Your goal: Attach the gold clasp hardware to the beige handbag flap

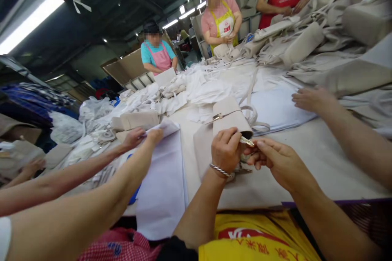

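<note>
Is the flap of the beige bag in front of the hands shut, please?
Shut: the flap of the beige bag lies down over its front, its gold clasp across it.

A single head-worn camera looks forward and down along a long work table (321, 159), from the seated or standing person's own end of it. Its wide lens bends the scene, tilting the ceiling lights (30, 20) and the far edge. The person's left hand (226, 149) and right hand (280, 161) sit close, low in the middle; co-workers' arms enter from both sides, and other people stand far across the table.
</note>
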A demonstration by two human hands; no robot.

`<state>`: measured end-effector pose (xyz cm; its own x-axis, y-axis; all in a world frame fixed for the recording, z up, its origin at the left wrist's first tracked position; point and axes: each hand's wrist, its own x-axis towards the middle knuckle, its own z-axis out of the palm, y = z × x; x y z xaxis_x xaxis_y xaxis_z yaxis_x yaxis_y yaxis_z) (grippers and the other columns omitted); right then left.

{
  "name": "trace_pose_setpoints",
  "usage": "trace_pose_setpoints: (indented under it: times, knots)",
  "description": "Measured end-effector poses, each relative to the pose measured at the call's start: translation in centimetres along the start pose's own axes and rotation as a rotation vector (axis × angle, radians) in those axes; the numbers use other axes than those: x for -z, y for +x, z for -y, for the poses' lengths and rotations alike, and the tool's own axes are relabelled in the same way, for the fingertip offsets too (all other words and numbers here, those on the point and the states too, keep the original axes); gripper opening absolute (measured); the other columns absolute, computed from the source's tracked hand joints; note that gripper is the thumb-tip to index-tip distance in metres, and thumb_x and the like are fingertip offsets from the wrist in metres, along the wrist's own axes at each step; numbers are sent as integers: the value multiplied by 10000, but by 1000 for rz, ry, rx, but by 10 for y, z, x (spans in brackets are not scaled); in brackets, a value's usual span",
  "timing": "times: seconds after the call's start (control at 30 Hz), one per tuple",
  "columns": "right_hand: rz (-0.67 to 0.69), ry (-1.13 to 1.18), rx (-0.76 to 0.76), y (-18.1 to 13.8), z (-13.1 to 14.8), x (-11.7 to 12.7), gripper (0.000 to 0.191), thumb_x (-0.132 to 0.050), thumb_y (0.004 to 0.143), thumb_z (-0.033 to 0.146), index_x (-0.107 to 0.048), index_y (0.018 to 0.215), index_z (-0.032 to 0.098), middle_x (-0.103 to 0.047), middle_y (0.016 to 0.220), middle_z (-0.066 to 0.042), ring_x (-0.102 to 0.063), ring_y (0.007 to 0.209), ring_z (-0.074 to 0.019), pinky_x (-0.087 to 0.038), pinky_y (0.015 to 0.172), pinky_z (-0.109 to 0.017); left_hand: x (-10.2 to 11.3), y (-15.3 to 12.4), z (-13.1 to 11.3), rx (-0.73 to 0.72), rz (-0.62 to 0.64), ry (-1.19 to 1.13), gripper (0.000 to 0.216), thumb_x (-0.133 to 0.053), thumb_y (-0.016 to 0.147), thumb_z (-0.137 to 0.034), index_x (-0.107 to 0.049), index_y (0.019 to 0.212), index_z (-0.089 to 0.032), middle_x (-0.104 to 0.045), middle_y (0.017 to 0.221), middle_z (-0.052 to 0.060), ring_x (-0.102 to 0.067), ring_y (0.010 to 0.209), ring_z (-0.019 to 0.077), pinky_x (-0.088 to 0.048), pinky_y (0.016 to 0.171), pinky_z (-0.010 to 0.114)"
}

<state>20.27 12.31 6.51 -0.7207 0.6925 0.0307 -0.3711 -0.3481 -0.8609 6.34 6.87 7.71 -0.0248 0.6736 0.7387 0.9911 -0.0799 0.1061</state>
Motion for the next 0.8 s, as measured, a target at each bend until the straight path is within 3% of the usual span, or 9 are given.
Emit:
trace_pose_setpoints:
  times: [0.23, 0.43, 0.8]
  knots:
    - [-88, -34, -14, -6, -1, 11, 293, -684, 714, 385, -577, 775, 120, -587, 704, -52, -535, 505, -102, -401, 411, -153, -9, 1, -13, -94, 4, -62, 215, -500, 790, -184, -588, 985, -166, -616, 1036, 32, -491, 913, 154, -431, 840, 297]
    - [-181, -44, -34, -6, 1, 18, 283, -717, 648, 344, -568, 731, 118, -560, 614, -21, -486, 420, -89, -372, 368, -159, -9, 5, -18, -160, 156, -93, 185, -467, 820, -210, -585, 959, -179, -637, 896, 15, -497, 791, 126, -414, 778, 284]
    - [-133, 79, -93, -9, 2, 20, 251, -716, 651, 285, -577, 784, 125, -566, 673, -20, -514, 471, -94, -446, 442, -185, -16, 2, -17, -146, 154, -84, 191, -475, 823, -265, -586, 948, -173, -634, 821, 29, -501, 747, 130, -389, 736, 294]
